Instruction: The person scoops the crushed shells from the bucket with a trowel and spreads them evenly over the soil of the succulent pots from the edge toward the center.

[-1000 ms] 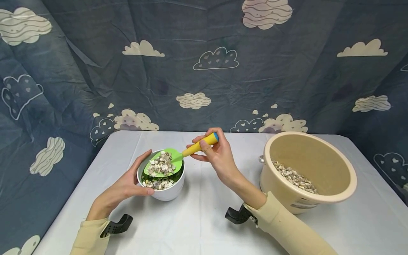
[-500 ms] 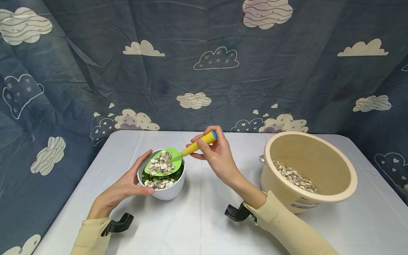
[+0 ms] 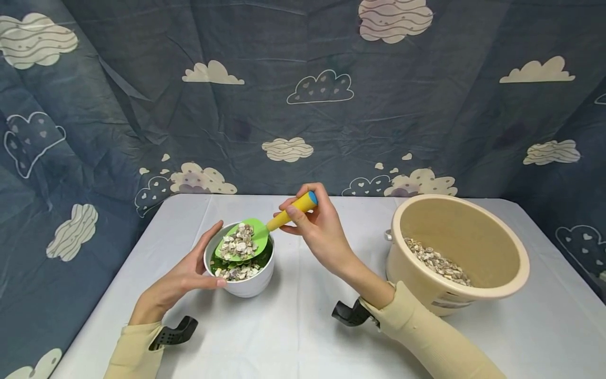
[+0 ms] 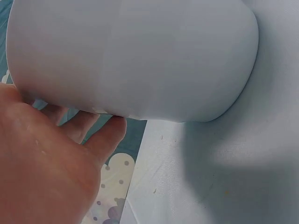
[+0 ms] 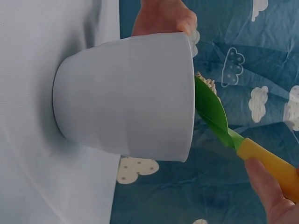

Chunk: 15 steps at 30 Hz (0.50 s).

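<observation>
In the head view a white flowerpot point(image 3: 250, 287) stands upright on the table, pale gravel and something dark green showing inside. My left hand point(image 3: 182, 279) holds its left side, thumb near the front rim and fingers behind; the left wrist view shows those fingers point(image 4: 108, 140) against the wall. My right hand point(image 3: 318, 227) grips the yellow handle of a small garden trowel point(image 3: 291, 212). The trowel's green blade point(image 5: 212, 107), heaped with gravel point(image 3: 238, 243), sits over the pot's opening, handle end raised. Part of the pot's contents is hidden beneath the blade.
To the right stands a large beige bucket point(image 3: 492, 258) with gravel point(image 3: 437, 263) lying in it. A white cloth point(image 3: 303, 337) covers the table. Behind hangs a dark blue cloud-patterned curtain point(image 3: 246, 121). Each sleeve carries a black wrist mount point(image 3: 174, 333).
My right hand has shifted slightly left and up, so the trowel's handle stands a little steeper. The gravel heap stays on the blade. The left hand and pot have hardly moved.
</observation>
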{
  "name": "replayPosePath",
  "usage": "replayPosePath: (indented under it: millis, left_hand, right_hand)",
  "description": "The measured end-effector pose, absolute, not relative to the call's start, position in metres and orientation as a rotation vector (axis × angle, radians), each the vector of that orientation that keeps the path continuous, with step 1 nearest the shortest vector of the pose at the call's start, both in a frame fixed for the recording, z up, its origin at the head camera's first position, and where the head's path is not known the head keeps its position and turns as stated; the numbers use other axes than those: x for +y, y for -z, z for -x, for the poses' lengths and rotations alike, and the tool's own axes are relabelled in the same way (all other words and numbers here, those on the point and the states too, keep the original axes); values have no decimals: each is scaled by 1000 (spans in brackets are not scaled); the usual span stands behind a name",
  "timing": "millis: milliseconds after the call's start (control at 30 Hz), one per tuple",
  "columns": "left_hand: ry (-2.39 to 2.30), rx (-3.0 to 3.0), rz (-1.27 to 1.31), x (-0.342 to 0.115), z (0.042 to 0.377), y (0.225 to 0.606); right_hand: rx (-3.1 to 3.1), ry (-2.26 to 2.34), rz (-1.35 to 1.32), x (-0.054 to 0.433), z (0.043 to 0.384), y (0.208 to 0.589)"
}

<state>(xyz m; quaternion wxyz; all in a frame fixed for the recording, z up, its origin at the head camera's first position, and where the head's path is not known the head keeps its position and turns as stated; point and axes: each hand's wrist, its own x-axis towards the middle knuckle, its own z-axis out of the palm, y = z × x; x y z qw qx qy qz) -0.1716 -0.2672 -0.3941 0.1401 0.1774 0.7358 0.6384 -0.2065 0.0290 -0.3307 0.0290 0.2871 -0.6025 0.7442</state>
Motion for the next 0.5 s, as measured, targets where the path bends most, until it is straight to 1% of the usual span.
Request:
replayPosePath:
  millis: [500]
  left_hand:
    - [-1806, 2230, -503, -264, 171, 394]
  right_hand:
    - [-1911, -2175, -894, 22, 199, 325]
